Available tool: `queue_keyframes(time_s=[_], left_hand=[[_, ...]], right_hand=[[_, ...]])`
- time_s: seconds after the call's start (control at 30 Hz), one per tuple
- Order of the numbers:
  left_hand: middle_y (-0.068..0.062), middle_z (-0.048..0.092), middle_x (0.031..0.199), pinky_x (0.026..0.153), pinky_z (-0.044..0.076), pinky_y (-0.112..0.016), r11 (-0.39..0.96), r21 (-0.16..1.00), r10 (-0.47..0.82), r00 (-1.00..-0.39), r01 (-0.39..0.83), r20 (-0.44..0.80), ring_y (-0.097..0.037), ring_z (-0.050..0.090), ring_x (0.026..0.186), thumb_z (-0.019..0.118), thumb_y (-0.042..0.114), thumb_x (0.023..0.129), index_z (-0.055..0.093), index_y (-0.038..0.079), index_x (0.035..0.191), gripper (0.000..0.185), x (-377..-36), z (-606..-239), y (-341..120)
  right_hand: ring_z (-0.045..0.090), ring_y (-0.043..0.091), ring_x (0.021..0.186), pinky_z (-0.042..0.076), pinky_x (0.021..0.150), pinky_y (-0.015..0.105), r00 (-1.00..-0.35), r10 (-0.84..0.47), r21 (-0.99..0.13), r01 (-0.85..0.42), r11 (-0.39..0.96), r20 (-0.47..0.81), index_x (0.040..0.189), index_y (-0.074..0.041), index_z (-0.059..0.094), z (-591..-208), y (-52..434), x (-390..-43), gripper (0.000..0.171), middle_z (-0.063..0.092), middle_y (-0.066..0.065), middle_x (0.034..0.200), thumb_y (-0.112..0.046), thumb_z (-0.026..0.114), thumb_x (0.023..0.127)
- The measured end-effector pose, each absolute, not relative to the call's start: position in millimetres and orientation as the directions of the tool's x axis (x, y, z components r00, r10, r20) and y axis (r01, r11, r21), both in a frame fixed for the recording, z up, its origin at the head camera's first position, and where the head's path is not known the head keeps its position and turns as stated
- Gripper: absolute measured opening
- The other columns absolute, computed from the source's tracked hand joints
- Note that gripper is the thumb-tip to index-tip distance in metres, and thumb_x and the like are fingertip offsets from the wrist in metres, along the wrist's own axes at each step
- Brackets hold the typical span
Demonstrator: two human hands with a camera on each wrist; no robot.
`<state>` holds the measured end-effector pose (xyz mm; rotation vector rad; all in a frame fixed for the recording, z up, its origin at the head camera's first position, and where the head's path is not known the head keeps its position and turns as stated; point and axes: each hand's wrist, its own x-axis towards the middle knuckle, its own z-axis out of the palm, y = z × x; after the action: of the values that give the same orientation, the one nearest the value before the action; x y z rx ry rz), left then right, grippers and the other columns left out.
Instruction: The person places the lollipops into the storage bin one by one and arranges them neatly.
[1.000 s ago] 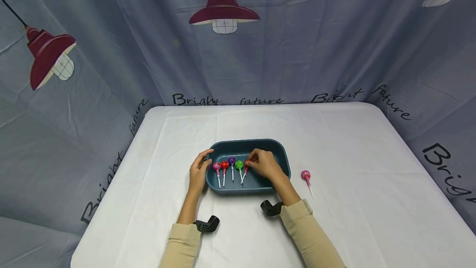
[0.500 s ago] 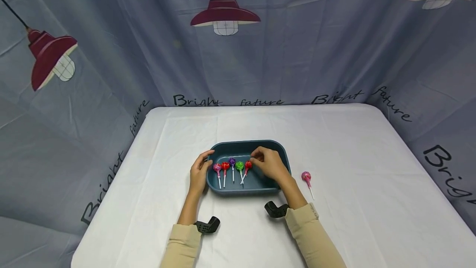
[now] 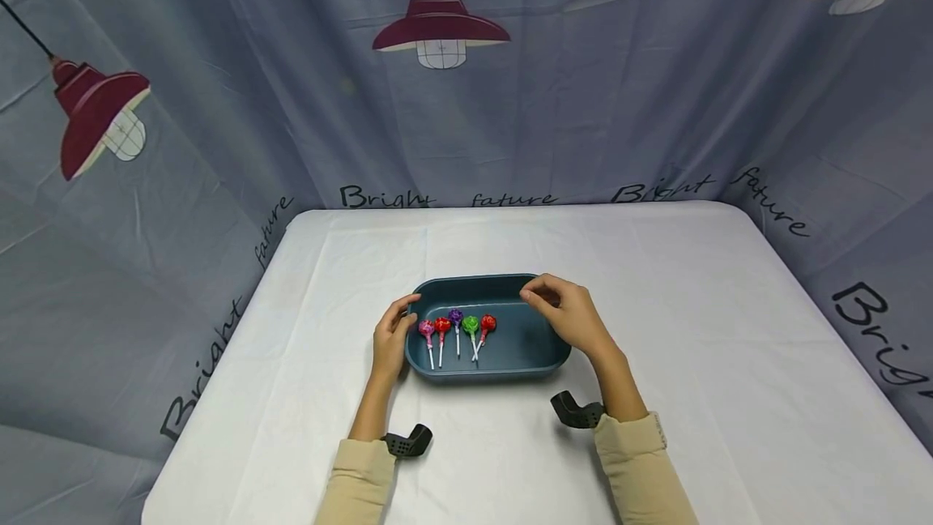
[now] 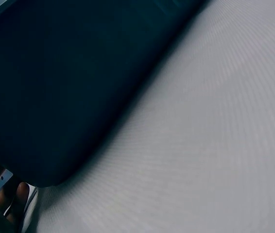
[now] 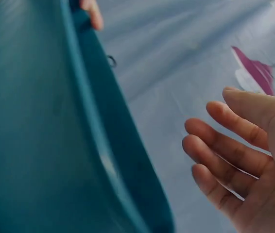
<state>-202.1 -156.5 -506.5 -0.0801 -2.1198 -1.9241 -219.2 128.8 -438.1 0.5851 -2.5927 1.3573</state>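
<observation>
My left hand (image 3: pixel 389 339) is at the left end of a dark teal tray (image 3: pixel 521 339), its thumb and index fingertips touching the rim. Several wrapped lollipops lie in a row inside: a pink lollipop (image 3: pixel 427 329), a red lollipop (image 3: pixel 442 326), a purple lollipop (image 3: pixel 455 318), a green lollipop (image 3: pixel 470 325) and another red lollipop (image 3: pixel 488 322). The last two have crossing sticks. Over the tray's right end hovers my right hand (image 3: pixel 572 314), fingers loosely bent and holding nothing. The right wrist view shows its fingers (image 5: pixel 225 150) apart from the tray wall.
A white cloth (image 3: pixel 328 282) covers the table. Behind it hangs a grey-blue curtain (image 3: pixel 598 104) printed with lamps and lettering. Each wrist carries a black camera (image 3: pixel 408 441).
My right hand has let go of the rightmost red lollipop and moved right, to the tray's right edge. The pink lollipop on the table is now hidden behind that arm. My left hand stays put.
</observation>
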Motion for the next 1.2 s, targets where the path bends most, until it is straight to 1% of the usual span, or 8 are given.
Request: queue_keyframes(time_s=[0.1, 0.33, 0.47, 0.57, 0.7, 0.8, 0.97, 1.2], left_hand=[[-0.014, 0.055, 0.124, 0.091, 0.037, -0.017, 0.11, 0.969, -0.146, -0.961, 0.22, 0.235, -0.024, 0.047, 0.116, 0.05, 0.001, 0.09, 0.06, 0.001, 0.118, 0.03, -202, -506, -156], [-0.013, 0.055, 0.124, 0.091, 0.038, -0.018, 0.103, 0.97, -0.15, -0.961, 0.22, 0.234, -0.021, 0.047, 0.115, 0.05, 0.0, 0.09, 0.06, 0.002, 0.118, 0.03, -202, -506, -156], [-0.013, 0.056, 0.124, 0.091, 0.038, -0.017, 0.1, 0.971, -0.157, -0.961, 0.216, 0.229, -0.021, 0.048, 0.116, 0.05, 0.0, 0.09, 0.061, 0.002, 0.117, 0.03, -201, -506, -156], [-0.013, 0.056, 0.124, 0.09, 0.038, -0.016, 0.097, 0.972, -0.151, -0.962, 0.214, 0.227, -0.024, 0.048, 0.116, 0.049, -0.001, 0.09, 0.061, 0.002, 0.118, 0.03, -201, -506, -155], [-0.014, 0.055, 0.124, 0.088, 0.04, -0.016, 0.089, 0.971, -0.15, -0.961, 0.221, 0.233, -0.028, 0.047, 0.117, 0.049, -0.001, 0.09, 0.06, 0.001, 0.118, 0.03, -202, -506, -155], [-0.015, 0.055, 0.124, 0.088, 0.04, -0.016, 0.085, 0.97, -0.152, -0.959, 0.23, 0.24, -0.028, 0.047, 0.116, 0.049, -0.002, 0.09, 0.06, -0.001, 0.118, 0.03, -202, -505, -155], [-0.015, 0.055, 0.124, 0.088, 0.039, -0.016, 0.093, 0.969, -0.149, -0.959, 0.227, 0.239, -0.028, 0.048, 0.116, 0.048, -0.001, 0.091, 0.059, -0.001, 0.118, 0.03, -201, -505, -155], [-0.014, 0.055, 0.124, 0.088, 0.039, -0.016, 0.089, 0.971, -0.149, -0.961, 0.222, 0.233, -0.028, 0.047, 0.116, 0.049, 0.0, 0.09, 0.059, -0.001, 0.119, 0.03, -201, -506, -155]], right_hand=[[0.058, 0.013, 0.077, 0.046, 0.067, 0.033, -0.915, -0.215, -0.76, -0.402, 0.511, 0.34, 0.097, -0.014, 0.066, -433, 144, -216, 0.018, 0.066, -0.002, 0.089, -0.029, 0.061, 0.089], [0.055, 0.013, 0.077, 0.043, 0.068, 0.02, -0.917, -0.112, -0.734, -0.376, 0.566, 0.383, 0.097, -0.01, 0.066, -434, 184, -213, 0.017, 0.067, 0.001, 0.09, -0.025, 0.062, 0.089], [0.055, 0.014, 0.078, 0.042, 0.068, 0.02, -0.926, -0.092, -0.712, -0.341, 0.613, 0.365, 0.098, -0.009, 0.066, -442, 203, -211, 0.018, 0.067, 0.004, 0.091, -0.023, 0.062, 0.089], [0.056, 0.018, 0.079, 0.043, 0.071, 0.027, -0.939, -0.087, -0.696, -0.307, 0.649, 0.334, 0.099, -0.008, 0.066, -448, 214, -209, 0.018, 0.067, 0.007, 0.092, -0.022, 0.061, 0.09], [0.057, 0.024, 0.081, 0.044, 0.071, 0.037, -0.962, -0.095, -0.677, -0.249, 0.692, 0.257, 0.102, -0.006, 0.066, -454, 224, -207, 0.02, 0.067, 0.01, 0.093, -0.021, 0.06, 0.09], [0.058, 0.027, 0.085, 0.044, 0.073, 0.041, -0.978, -0.11, -0.67, -0.201, 0.715, 0.176, 0.105, -0.005, 0.065, -457, 229, -206, 0.022, 0.066, 0.012, 0.096, -0.021, 0.06, 0.09], [0.058, 0.03, 0.09, 0.043, 0.074, 0.043, -0.986, -0.14, -0.667, -0.165, 0.726, 0.09, 0.108, -0.004, 0.064, -463, 235, -204, 0.026, 0.065, 0.014, 0.101, -0.02, 0.062, 0.089], [0.059, 0.024, 0.087, 0.042, 0.071, 0.036, -0.981, -0.194, -0.697, -0.133, 0.705, -0.009, 0.111, -0.002, 0.063, -474, 243, -203, 0.03, 0.065, 0.012, 0.103, -0.02, 0.064, 0.087]])
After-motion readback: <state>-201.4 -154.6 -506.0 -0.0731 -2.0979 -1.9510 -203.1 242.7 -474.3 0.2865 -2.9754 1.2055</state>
